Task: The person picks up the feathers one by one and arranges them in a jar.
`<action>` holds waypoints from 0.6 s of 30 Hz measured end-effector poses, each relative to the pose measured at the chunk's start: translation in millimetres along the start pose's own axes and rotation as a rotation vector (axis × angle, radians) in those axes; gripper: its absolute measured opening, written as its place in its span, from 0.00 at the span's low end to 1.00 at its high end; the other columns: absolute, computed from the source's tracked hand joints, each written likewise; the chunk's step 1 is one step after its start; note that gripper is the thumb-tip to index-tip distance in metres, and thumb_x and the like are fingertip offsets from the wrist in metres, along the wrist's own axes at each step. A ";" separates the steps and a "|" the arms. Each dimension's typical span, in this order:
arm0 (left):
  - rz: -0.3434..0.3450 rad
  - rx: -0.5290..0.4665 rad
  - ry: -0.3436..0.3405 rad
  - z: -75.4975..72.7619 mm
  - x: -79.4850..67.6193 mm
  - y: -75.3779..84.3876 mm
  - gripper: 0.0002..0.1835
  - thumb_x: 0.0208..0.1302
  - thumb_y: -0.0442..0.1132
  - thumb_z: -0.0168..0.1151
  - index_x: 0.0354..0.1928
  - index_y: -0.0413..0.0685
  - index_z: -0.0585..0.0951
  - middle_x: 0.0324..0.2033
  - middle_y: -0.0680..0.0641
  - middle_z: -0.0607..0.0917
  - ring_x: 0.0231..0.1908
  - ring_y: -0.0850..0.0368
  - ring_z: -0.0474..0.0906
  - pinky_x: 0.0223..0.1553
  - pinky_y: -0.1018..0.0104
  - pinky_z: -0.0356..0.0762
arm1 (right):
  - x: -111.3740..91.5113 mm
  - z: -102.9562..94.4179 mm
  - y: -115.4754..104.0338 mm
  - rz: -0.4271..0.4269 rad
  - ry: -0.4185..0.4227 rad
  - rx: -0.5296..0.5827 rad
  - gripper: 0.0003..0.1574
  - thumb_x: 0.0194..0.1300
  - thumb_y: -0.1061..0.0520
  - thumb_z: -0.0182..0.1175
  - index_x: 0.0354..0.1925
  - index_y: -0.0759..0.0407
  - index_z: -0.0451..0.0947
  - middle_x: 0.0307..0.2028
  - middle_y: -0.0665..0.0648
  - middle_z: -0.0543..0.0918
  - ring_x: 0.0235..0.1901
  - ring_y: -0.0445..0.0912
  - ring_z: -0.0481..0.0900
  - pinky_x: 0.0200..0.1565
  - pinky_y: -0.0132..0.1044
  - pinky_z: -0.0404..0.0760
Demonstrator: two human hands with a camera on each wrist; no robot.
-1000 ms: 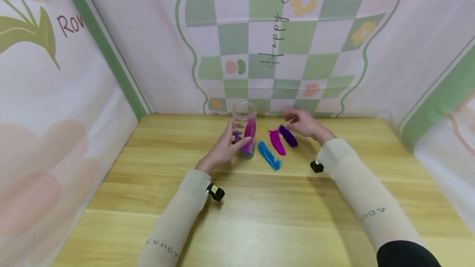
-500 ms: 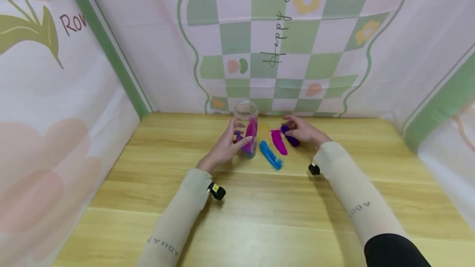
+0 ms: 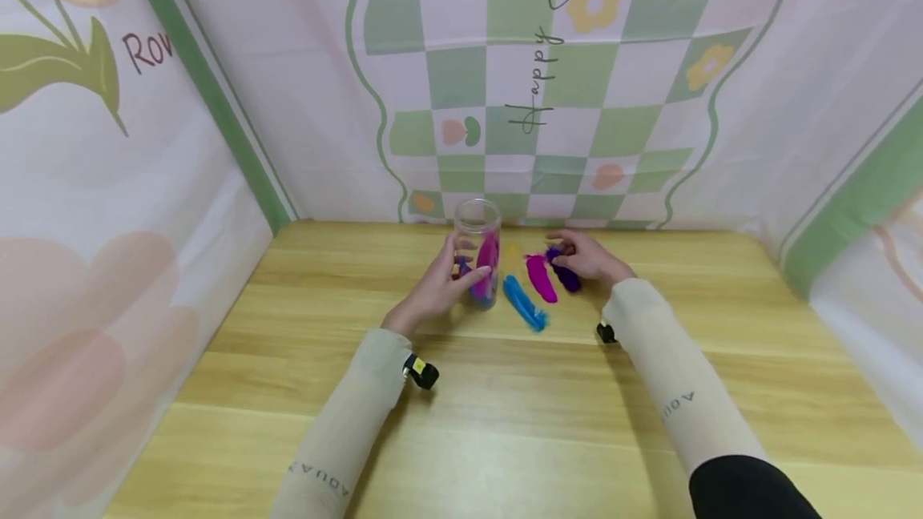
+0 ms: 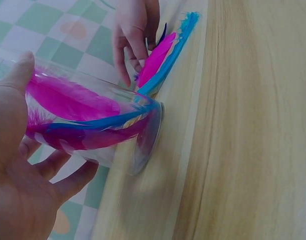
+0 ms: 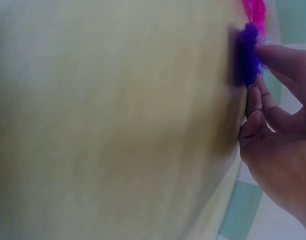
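Observation:
My left hand (image 3: 435,285) holds a clear cylindrical cup (image 3: 477,215) upright, thumb on the near side and fingers round the back. Inside are magenta, blue and purple feathers, seen through the wall in the left wrist view, a magenta feather (image 4: 73,97) among them. To the right, my right hand (image 3: 590,258) pinches a dark purple feather (image 3: 567,279) at its fluffy end, low over the table. In the right wrist view the thumb presses against that purple tuft (image 5: 249,55); the fingertips behind it are partly hidden.
Between the cup and my right hand lie a magenta feather (image 3: 541,279) and a blue feather (image 3: 525,304). A faint yellow feather (image 3: 513,250) lies behind them. The wooden table (image 3: 490,423) ends at a checkered cloth backdrop (image 3: 508,134).
My right hand has moved slightly left and down onto the purple feather, and its fingers have closed on it. The left hand and cup have stayed put.

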State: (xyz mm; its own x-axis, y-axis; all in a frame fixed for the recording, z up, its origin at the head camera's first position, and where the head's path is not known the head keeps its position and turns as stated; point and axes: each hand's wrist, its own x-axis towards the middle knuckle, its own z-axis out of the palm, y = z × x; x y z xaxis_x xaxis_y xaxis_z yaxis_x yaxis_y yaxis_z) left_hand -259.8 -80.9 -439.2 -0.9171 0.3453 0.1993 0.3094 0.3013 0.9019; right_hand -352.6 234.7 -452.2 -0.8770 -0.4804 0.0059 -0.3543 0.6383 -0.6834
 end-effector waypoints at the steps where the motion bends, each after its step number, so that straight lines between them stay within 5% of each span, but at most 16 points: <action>1: 0.001 0.001 -0.002 0.0 0.1 0.0 0.35 0.76 0.48 0.60 0.75 0.66 0.53 0.66 0.48 0.69 0.67 0.41 0.70 0.64 0.43 0.73 | -0.7 0.5 0.3 -0.007 0.008 -0.004 0.31 0.71 0.69 0.56 0.70 0.74 0.65 0.53 0.76 0.78 0.55 0.68 0.76 0.62 0.62 0.72; 18: -0.004 0.004 -0.002 0.2 0.7 -0.1 0.34 0.76 0.46 0.60 0.75 0.64 0.54 0.66 0.48 0.70 0.67 0.43 0.70 0.64 0.43 0.73 | -1.9 4.6 4.1 0.011 0.085 0.001 0.13 0.71 0.69 0.58 0.53 0.72 0.77 0.43 0.70 0.83 0.46 0.62 0.80 0.53 0.55 0.76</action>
State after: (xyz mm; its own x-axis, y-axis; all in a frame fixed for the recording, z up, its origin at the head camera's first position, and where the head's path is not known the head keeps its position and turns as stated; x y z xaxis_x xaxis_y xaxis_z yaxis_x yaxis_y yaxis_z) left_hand -260.4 -80.6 -439.2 -0.9179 0.3460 0.1943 0.3064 0.3067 0.9012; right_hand -350.9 235.5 -458.4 -0.9052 -0.4207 0.0600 -0.3439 0.6424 -0.6849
